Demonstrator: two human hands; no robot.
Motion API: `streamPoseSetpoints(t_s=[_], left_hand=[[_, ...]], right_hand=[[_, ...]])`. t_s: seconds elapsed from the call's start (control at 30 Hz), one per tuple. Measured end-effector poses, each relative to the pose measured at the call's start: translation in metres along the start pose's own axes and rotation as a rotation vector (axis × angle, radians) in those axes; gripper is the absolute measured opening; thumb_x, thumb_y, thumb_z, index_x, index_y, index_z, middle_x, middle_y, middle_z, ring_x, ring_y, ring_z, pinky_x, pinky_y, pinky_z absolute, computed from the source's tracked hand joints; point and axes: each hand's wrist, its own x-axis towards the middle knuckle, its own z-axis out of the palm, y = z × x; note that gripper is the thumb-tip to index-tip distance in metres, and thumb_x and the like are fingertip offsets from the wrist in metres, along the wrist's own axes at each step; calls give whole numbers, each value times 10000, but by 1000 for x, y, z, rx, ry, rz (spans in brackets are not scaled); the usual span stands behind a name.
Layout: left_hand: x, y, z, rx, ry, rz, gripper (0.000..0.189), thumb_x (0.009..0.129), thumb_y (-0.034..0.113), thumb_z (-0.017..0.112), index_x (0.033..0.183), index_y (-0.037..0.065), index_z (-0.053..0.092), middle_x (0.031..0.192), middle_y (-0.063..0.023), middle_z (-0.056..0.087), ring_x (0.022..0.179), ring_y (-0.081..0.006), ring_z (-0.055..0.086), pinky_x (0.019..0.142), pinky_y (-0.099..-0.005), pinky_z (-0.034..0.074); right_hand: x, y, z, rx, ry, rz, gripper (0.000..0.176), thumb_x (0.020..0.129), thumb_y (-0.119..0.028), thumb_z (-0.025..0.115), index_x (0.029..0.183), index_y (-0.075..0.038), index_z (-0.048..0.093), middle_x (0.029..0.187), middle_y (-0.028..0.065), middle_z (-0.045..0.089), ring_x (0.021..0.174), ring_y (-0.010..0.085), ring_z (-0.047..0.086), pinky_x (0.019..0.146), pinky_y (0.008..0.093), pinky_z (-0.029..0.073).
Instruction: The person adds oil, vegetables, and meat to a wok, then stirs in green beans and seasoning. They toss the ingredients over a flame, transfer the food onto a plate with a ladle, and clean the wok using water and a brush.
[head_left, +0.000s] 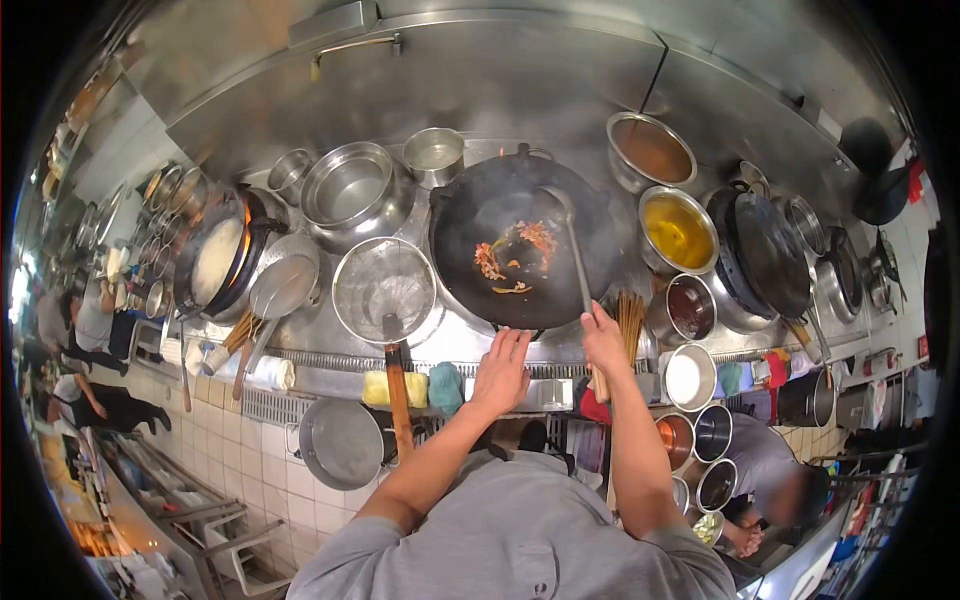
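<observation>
A large black wok (470, 215) sits on the burner before me, with small orange and pink chopped pieces (535, 240) of food in it and light smoke above. My right hand (603, 342) is closed around the long handle of a ladle (577, 250), whose bowl end rests in the far right part of the wok. My left hand (503, 370) is at the wok's near rim, its fingers together over the near handle, which they mostly hide. Left of the wok, a wire-mesh strainer (385, 292) with a wooden handle lies over a metal container.
Pots (358, 188) stand to the left, beside another wok (217, 262) with flames around it. On the right are bowls of brown liquid (652, 150) and yellow oil (680, 230), sauce pots (690, 305) and a bamboo brush (630, 322). A person (765, 465) bends at lower right.
</observation>
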Motion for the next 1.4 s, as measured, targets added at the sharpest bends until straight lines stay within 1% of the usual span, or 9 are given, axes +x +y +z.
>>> streamPoseSetpoints(t_s=[0.13, 0.2, 0.27, 0.4, 0.63, 0.8, 0.97, 1.07, 1.4], left_hand=[[2, 1, -2, 6, -29, -3, 764, 825, 107, 738, 1509, -11, 420, 1484, -220, 457, 1438, -435, 390, 1122, -505, 438], [3, 2, -5, 4, -32, 0, 753, 828, 105, 735, 1502, -20, 423, 1485, -222, 457, 1435, -435, 391, 1127, -508, 433], [1, 0, -3, -9, -4, 12, 731, 838, 103, 727, 1493, -23, 429, 1487, -228, 453, 1434, -444, 386, 1135, -515, 424], [-11, 5, -8, -41, 107, 94, 624, 888, 127, 685, 1464, 14, 474, 1451, -225, 500, 1384, -414, 460, 1069, -518, 465], [-60, 20, 23, -489, -696, -30, 478, 970, 270, 673, 1375, 35, 576, 1064, -194, 722, 996, -387, 696, 868, -461, 555], [-71, 10, 121, -268, -1110, 7, 515, 948, 363, 644, 1311, 2, 596, 1304, -260, 650, 1199, -412, 645, 1023, -506, 506], [-100, -17, 262, -138, -905, 32, 546, 906, 253, 643, 1365, -24, 542, 1299, -265, 658, 1233, -408, 635, 1058, -504, 499], [-85, -7, 275, -96, -984, -119, 606, 870, 153, 642, 1436, -12, 502, 1349, -253, 644, 1281, -378, 622, 1076, -501, 496], [-118, -30, 375, 23, -791, -162, 684, 872, 135, 670, 1521, 29, 483, 1522, -200, 546, 1404, -357, 535, 1161, -477, 438]], right_hand=[[-12, -8, 2, -5, -207, 117, 553, 1042, -341, 571, 1563, -178, 483, 735, 146, 644, 519, 238, 632, 513, 394, 528], [2, 65, -6, -272, -36, -511, 545, 1032, -334, 581, 1556, -211, 496, 746, 163, 657, 570, 286, 666, 551, 431, 543], [-27, 68, -32, -607, 28, -663, 530, 1014, -330, 600, 1531, -239, 527, 789, 177, 683, 637, 343, 691, 606, 476, 557], [-99, 24, -84, -1102, 150, -431, 503, 982, -328, 640, 1472, -229, 584, 875, 177, 724, 679, 397, 691, 647, 514, 559], [-162, 24, -131, -762, 123, -365, 437, 965, -272, 674, 1395, -197, 658, 866, 213, 724, 728, 422, 698, 668, 513, 559], [-121, 41, -87, -495, 66, -287, 427, 987, -239, 659, 1399, -131, 637, 1126, 259, 711, 995, 467, 691, 874, 507, 560], [-44, 41, -35, -190, 88, -51, 474, 1042, -276, 590, 1477, -90, 555, 842, 170, 719, 729, 294, 721, 723, 425, 569], [-31, 8, -14, 26, 31, 71, 533, 1089, -308, 538, 1587, -148, 434, 702, 1, 522, 483, 94, 495, 420, 283, 440], [-84, -8, 4, 258, -363, 270, 568, 1093, -306, 531, 1609, -124, 380, 650, -5, 511, 430, 95, 484, 395, 273, 429]])
